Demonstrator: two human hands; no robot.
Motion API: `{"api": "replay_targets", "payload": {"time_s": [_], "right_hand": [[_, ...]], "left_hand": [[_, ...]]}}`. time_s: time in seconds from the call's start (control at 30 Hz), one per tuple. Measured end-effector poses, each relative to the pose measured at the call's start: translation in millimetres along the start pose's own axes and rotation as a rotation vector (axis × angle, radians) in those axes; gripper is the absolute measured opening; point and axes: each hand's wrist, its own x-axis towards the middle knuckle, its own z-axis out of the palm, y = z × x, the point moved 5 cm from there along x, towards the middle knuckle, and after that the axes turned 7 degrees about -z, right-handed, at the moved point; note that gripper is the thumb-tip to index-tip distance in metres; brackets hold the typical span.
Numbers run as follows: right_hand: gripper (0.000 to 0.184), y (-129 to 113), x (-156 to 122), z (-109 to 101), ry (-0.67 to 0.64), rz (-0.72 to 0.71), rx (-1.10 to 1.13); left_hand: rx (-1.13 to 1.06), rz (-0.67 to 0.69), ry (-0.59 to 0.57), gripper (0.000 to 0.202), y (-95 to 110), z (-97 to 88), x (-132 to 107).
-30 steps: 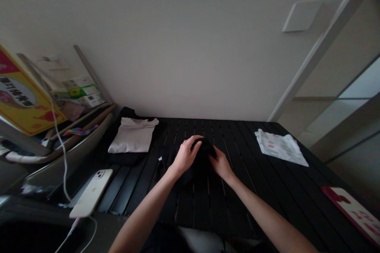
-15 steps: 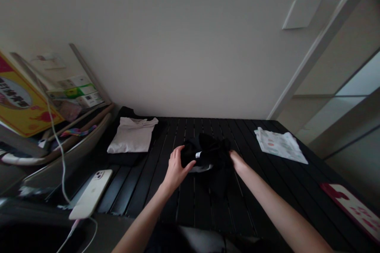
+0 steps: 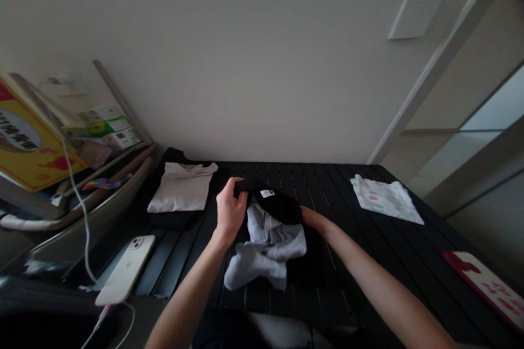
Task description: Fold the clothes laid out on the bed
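A black garment with a grey inner lining (image 3: 268,245) lies in the middle of the black slatted table (image 3: 368,251). My left hand (image 3: 230,211) is closed on its black upper edge (image 3: 270,202), lifting it so a small white label shows. My right hand (image 3: 311,218) is tucked into the black cloth on the right side, its fingers hidden. The grey part spills toward me over the table's near edge.
A folded pale shirt (image 3: 182,193) lies on a dark folded item at the table's back left. A white patterned cloth (image 3: 385,199) rests at the back right. A white phone (image 3: 125,270) with a cable sits at the left, boxes and clutter (image 3: 61,147) beyond it, a red-and-white card (image 3: 487,283) at the right edge.
The bundled black garment has been opened out, and its grey inside now shows. My left hand moved up and back, lifting the black edge; my right hand went inside the cloth.
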Motion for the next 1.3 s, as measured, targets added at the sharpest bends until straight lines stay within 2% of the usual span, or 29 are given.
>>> {"api": "replay_targets", "payload": {"time_s": [0.1, 0.17, 0.2, 0.27, 0.33, 0.4, 0.43, 0.53, 0.6, 0.67, 0.73, 0.8, 0.9, 0.97, 1.03, 1.07, 1.2, 1.3], "right_hand": [[0.026, -12.8, -3.6, -1.9, 0.094, 0.003, -0.096], [0.020, -29.5, -11.5, -4.8, 0.161, -0.070, -0.184], [0.019, -38.8, -17.6, -3.1, 0.147, -0.116, -0.230], [0.023, -54.3, -34.7, 9.6, -0.017, -0.195, -0.318], [0.038, -60.5, -58.4, 31.9, -0.315, -0.230, -0.391], [0.059, -59.6, -83.4, 51.9, -0.549, -0.248, -0.487], [0.059, -58.5, -93.4, 59.1, -0.617, -0.259, -0.537], [0.021, -62.2, -108.0, 68.0, -0.680, -0.313, -0.613], [0.008, -73.5, -105.8, 62.7, -0.688, -0.367, -0.535], [0.012, -87.4, -93.6, 43.6, -0.632, -0.369, -0.381], [0.018, -97.9, -72.6, 8.4, -0.434, -0.332, -0.237], [0.024, -101.6, -50.4, -39.6, -0.092, -0.312, -0.177], [0.029, -94.2, -32.4, -107.6, 0.470, -0.318, -0.234], [0.032, -83.6, -28.4, -130.2, 0.677, -0.311, -0.304], [0.033, -71.6, -24.7, -131.8, 0.687, -0.285, -0.346], [0.034, -65.8, -23.2, -127.1, 0.643, -0.264, -0.351], [0.040, -51.1, -22.4, -99.9, 0.468, -0.174, -0.358], [0.040, -50.3, -22.1, -91.6, 0.429, -0.169, -0.415]], "left_hand": [[0.110, -0.037, 0.027, 0.025, 1.8, 2.3, 6.4], [0.211, -0.085, -0.011, 0.026, -11.7, 13.2, 10.5], [0.258, -0.095, -0.022, 0.026, -19.9, 19.0, 11.7], [0.339, -0.077, -0.004, 0.032, -34.9, 28.8, 11.6], [0.395, -0.006, 0.034, 0.042, -44.5, 37.5, 8.3], [0.413, 0.098, -0.012, 0.046, -49.9, 50.8, 3.1], [0.404, 0.156, -0.076, 0.045, -51.9, 59.9, 0.2], [0.343, 0.260, -0.325, 0.042, -59.9, 91.0, -7.6], [0.300, 0.246, -0.431, 0.042, -67.3, 108.0, -8.4], [0.263, 0.179, -0.477, 0.039, -74.8, 118.6, -4.7], [0.226, 0.095, -0.494, 0.038, -80.5, 122.6, 0.2], [0.192, 0.050, -0.507, 0.044, -82.2, 122.1, 2.2], [0.204, 0.096, -0.567, 0.060, -77.2, 122.7, -5.7], [0.287, 0.160, -0.649, 0.085, -71.9, 128.8, -17.0], [0.403, 0.196, -0.717, 0.098, -67.2, 137.4, -27.3], [0.456, 0.197, -0.737, 0.094, -65.0, 141.3, -30.7], [0.560, 0.162, -0.725, 0.037, -55.0, 143.0, -32.5], [0.609, 0.130, -0.637, 0.020, -51.0, 118.8, -24.1]]}}
